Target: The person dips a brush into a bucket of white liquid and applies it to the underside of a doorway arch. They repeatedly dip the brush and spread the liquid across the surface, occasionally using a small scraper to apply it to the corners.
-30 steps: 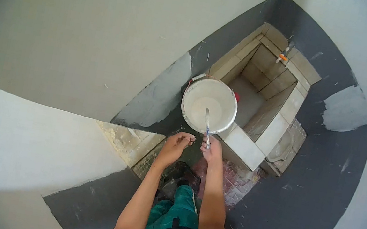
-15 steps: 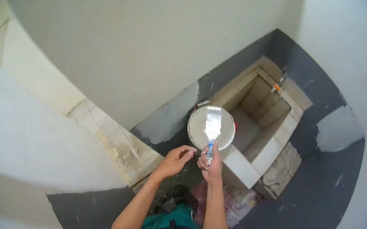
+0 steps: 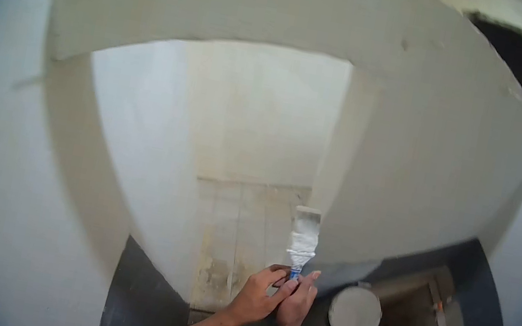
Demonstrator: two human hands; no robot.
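My right hand (image 3: 297,302) grips the blue handle of a wide paintbrush (image 3: 304,237), its bristles loaded with white paint and pointing up toward the wall. My left hand (image 3: 258,295) is pressed against the right one at the brush handle, fingers curled around it. A white paint bucket (image 3: 355,312) stands low to the right of both hands, on the rim of a tiled basin.
White-painted walls (image 3: 416,155) fill most of the view, with a recess showing bare tiles (image 3: 242,229) straight ahead. The tiled basin (image 3: 409,315) lies at the lower right. Dark grey paint (image 3: 145,282) covers the lower wall.
The view has tilted up from the floor to the walls. The brush has risen out of the bucket and above it. My left hand has closed in onto the brush handle.
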